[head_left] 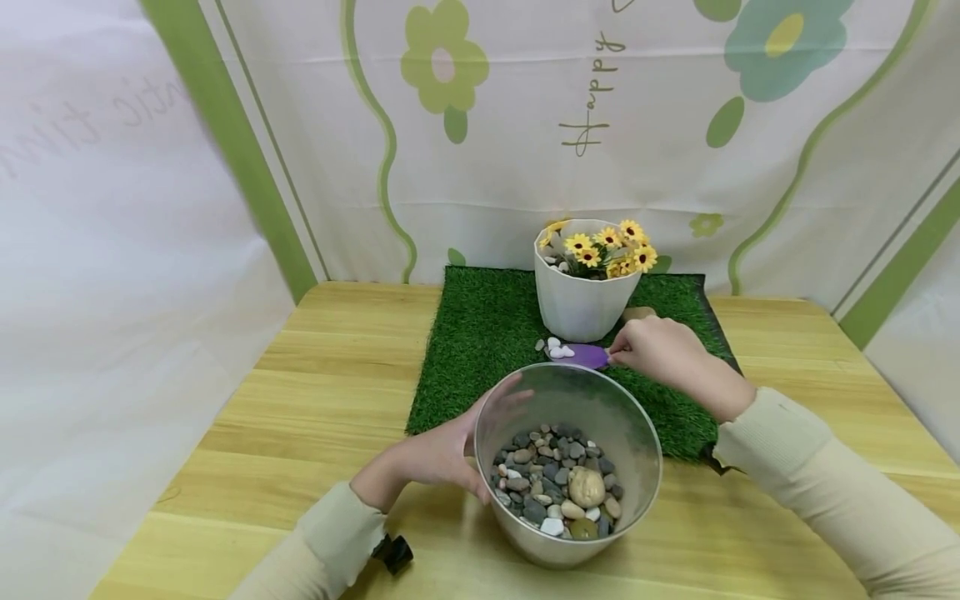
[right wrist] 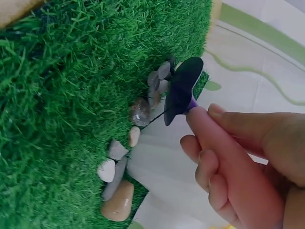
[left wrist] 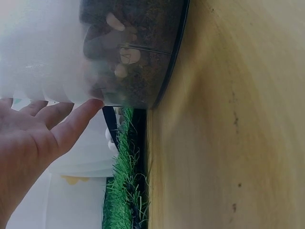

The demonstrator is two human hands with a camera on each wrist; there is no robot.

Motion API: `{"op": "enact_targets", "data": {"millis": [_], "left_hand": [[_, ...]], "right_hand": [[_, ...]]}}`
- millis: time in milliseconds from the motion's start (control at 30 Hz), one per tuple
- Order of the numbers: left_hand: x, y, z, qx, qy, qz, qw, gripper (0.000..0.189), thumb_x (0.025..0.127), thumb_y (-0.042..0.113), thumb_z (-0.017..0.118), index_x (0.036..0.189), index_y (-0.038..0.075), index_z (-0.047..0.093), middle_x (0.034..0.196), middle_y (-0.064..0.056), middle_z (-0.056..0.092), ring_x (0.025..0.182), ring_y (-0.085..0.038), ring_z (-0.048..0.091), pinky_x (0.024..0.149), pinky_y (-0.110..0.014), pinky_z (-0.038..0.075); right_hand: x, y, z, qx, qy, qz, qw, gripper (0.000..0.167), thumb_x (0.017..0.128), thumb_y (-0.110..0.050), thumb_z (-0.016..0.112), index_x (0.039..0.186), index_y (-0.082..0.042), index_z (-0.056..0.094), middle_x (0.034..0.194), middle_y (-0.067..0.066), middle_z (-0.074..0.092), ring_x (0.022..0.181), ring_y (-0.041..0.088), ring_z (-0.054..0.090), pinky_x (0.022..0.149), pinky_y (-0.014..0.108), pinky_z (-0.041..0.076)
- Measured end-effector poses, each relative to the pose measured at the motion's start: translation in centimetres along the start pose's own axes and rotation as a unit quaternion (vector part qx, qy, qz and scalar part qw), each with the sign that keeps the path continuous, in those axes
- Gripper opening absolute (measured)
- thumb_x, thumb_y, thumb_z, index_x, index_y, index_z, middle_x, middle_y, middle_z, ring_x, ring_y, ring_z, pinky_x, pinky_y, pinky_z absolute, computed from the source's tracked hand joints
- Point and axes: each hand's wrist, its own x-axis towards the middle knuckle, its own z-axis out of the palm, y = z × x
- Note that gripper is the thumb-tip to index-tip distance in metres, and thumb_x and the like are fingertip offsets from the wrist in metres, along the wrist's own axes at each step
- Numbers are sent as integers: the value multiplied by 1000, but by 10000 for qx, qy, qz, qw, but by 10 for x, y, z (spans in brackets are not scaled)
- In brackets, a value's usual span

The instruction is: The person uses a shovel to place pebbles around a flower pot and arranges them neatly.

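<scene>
My right hand [head_left: 660,354] grips the pink handle of a small purple trowel [head_left: 588,357]. In the head view, several white pebbles [head_left: 558,351] overlap the trowel's tip. The right wrist view shows its dark blade [right wrist: 183,88] tilted close over the artificial grass, beside grey stones [right wrist: 162,74]. With fingers spread, my left hand [head_left: 442,454] rests its fingertips against the left side of a clear bucket [head_left: 645,450]. Its extended fingers [left wrist: 78,121] touch the wall in the left wrist view. Grey, brown and white stones [head_left: 551,479] cover the bucket's bottom.
Behind the trowel, a white ribbed pot [head_left: 577,304] with yellow flowers [head_left: 611,254] stands on the green artificial grass mat [head_left: 480,325]. More loose stones [right wrist: 118,200] lie along the pot's base. The mat lies on a wooden table [head_left: 300,400] before a printed curtain [head_left: 495,167].
</scene>
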Motion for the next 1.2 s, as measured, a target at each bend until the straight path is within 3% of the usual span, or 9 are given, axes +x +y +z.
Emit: {"op": "enact_targets", "data": {"millis": [67,333,500,800,1200], "left_hand": [[0,1,0,6,7,10,10000,140,74,68,77,162,17,-19,171,-14,2,155,-32,8,125,-40,14],[-1,0,1,-187,6,20,9998,137,75,65,79,163,23,-17,171,-14,1,156,-32,7,125,-37,14],[0,1,2,-62,29,39,10000,139,74,66,78,163,19,-18,170,-16,2,156,-32,8,125,-38,14],[-2,0,2,45,3,29,10000,137,75,66,77,162,20,-19,171,-14,2,156,-32,8,125,-39,13],[-3,-2,3,156,57,130,9998,138,75,68,76,163,18,-18,170,-15,4,155,-33,11,125,-40,14]], "right_hand": [[1,-3,-4,-72,-89,59,9999,10,94,-17,76,92,-10,83,88,2,74,59,9,57,49,30,47],[2,-17,-17,-699,-365,182,9967,32,94,-18,77,63,-18,66,62,-1,54,52,14,45,47,29,37],[0,-23,-22,-1036,-302,228,9939,31,92,-19,79,64,-16,66,62,-1,55,53,17,48,47,30,39],[-8,-26,-21,-1655,193,38,9860,32,89,-15,81,67,-11,59,62,2,56,52,19,52,44,34,43],[-18,-17,-25,-1750,517,38,9832,27,86,-16,84,73,-10,61,68,7,62,53,26,57,43,45,51]]}}
